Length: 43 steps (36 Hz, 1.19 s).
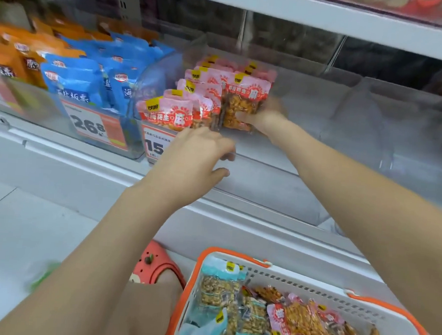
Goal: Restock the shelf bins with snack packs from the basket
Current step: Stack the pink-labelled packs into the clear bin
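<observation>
The right hand (264,118) grasps a pink-and-red plastic snack pack (245,101) with a clear window showing peanuts, holding it upright inside the clear plastic shelf bin (324,101). Just to that hand's left, touching the held pack, stands a row of matching pink packs (187,105). The left hand (197,152) hovers below and in front of that row, fingers loosely spread, holding nothing. Beyond the left hand's far side lie blue snack pouches (77,78) and orange pouches (21,48). Beneath both forearms, the white slatted basket with orange rim (298,282) holds more pink packs and teal packs (219,285).
</observation>
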Each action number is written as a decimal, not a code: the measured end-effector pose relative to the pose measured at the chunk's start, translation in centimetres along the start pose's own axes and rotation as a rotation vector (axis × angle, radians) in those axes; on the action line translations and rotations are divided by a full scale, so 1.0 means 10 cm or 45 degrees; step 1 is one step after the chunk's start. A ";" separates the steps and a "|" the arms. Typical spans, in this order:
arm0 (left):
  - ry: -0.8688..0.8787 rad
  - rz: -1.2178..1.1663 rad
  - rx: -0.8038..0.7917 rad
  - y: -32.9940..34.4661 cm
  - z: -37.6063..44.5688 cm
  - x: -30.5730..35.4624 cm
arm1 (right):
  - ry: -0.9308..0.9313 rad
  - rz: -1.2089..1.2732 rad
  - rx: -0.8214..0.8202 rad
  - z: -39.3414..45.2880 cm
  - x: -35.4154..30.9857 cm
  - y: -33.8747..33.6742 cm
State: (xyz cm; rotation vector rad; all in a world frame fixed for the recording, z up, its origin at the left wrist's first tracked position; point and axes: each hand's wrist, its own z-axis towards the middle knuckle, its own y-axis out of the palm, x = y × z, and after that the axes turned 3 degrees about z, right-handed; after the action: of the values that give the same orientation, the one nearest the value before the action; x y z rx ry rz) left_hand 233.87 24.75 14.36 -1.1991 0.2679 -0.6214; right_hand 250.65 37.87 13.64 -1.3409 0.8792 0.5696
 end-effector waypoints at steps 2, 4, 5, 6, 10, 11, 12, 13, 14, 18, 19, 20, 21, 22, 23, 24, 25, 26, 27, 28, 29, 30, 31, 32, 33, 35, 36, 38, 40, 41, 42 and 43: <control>-0.003 -0.005 0.012 0.00 0.00 0.00 | 0.041 0.111 -0.001 -0.02 -0.01 0.03; -0.017 -0.014 0.017 -0.01 0.00 0.02 | 0.082 0.206 -0.003 -0.04 -0.01 0.06; -0.024 -0.025 0.018 -0.02 0.00 0.03 | 0.101 0.264 -0.012 -0.06 -0.01 0.06; -0.028 -0.038 0.021 -0.02 0.01 0.04 | 0.126 0.336 -0.015 -0.06 -0.01 0.07; -0.043 -0.063 0.015 -0.03 0.02 0.08 | 0.223 0.376 -0.037 -0.07 -0.01 0.09; -0.044 -0.063 0.009 -0.03 0.03 0.08 | 0.228 0.352 -0.039 -0.07 0.01 0.09; -0.043 -0.067 0.008 -0.03 0.03 0.09 | 0.228 0.336 -0.042 -0.06 0.02 0.10; -0.038 -0.074 0.013 -0.03 0.03 0.10 | 0.228 0.312 -0.047 -0.06 0.04 0.10; -0.032 -0.079 0.023 -0.02 0.03 0.11 | 0.230 0.294 -0.057 -0.04 0.04 0.10; -0.014 -0.113 0.076 -0.02 0.00 0.10 | 0.283 0.318 -0.035 -0.02 -0.04 0.02; -0.010 -0.122 0.102 -0.03 -0.02 0.10 | 0.257 0.309 -0.007 -0.06 -0.08 -0.04; -0.001 -0.130 0.136 -0.03 -0.03 0.10 | 0.187 0.265 0.029 -0.12 -0.12 -0.11; 0.014 -0.132 0.174 -0.04 -0.05 0.10 | 0.079 0.189 0.078 -0.23 -0.17 -0.19; 0.029 -0.128 0.222 -0.04 -0.07 0.11 | -0.053 0.118 0.157 -0.37 -0.20 -0.29; 0.034 -0.124 0.274 -0.04 -0.09 0.12 | -0.205 0.088 0.260 -0.58 -0.22 -0.39; 0.027 -0.123 0.323 -0.04 -0.11 0.15 | -0.372 0.117 0.349 -0.80 -0.21 -0.47; 0.016 -0.127 0.371 -0.02 -0.15 0.20 | -0.542 0.191 0.409 -1.07 -0.20 -0.55; 0.004 -0.136 0.415 0.01 -0.19 0.26 | -0.682 0.275 0.435 -1.32 -0.14 -0.62; -0.011 -0.150 0.445 0.06 -0.24 0.35 | -0.787 0.337 0.425 -1.57 -0.03 -0.66; -0.021 -0.167 0.465 0.12 -0.30 0.45 | -0.854 0.351 0.398 -1.82 0.12 -0.70; -0.022 -0.181 0.474 0.19 -0.34 0.56 | -0.881 0.320 0.368 -2.06 0.31 -0.72; -0.015 -0.187 0.473 0.28 -0.38 0.68 | -0.875 0.251 0.337 -2.28 0.53 -0.72; -0.005 -0.190 0.463 0.38 -0.43 0.79 | -0.839 0.151 0.290 -2.46 0.79 -0.72; -0.006 -0.207 0.443 0.51 -0.48 0.89 | -0.774 0.039 0.225 -2.62 1.06 -0.71; -0.031 -0.256 0.402 0.65 -0.55 0.99 | -0.675 -0.061 0.144 -2.75 1.34 -0.69; -0.201 -0.441 0.244 0.99 -0.78 1.18 | -0.397 -0.173 -0.001 -2.99 1.91 -0.68; -0.325 -0.535 0.125 1.16 -0.93 1.29 | -0.244 -0.199 -0.045 -3.10 2.17 -0.68; -0.491 -0.594 -0.185 1.47 -1.23 1.51 | -0.041 -0.235 -0.104 -3.29 2.60 -0.70; -0.530 -0.579 -0.464 1.74 -1.47 1.70 | 0.106 -0.258 -0.168 -3.40 2.85 -0.70; -0.543 -0.589 -0.580 1.84 -1.57 1.78 | 0.166 -0.291 -0.224 -3.43 2.92 -0.70; -0.545 -0.608 -0.684 1.92 -1.65 1.85 | 0.209 -0.334 -0.295 -3.45 2.96 -0.70; -0.537 -0.609 -0.776 1.98 -1.72 1.90 | 0.250 -0.371 -0.375 -3.46 3.00 -0.68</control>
State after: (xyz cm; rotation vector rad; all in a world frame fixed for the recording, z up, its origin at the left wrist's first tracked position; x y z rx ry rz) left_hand 246.46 4.66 -7.75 -1.9767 -0.2169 -0.6998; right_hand 265.77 -0.90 -6.53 -1.7811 0.7567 0.3521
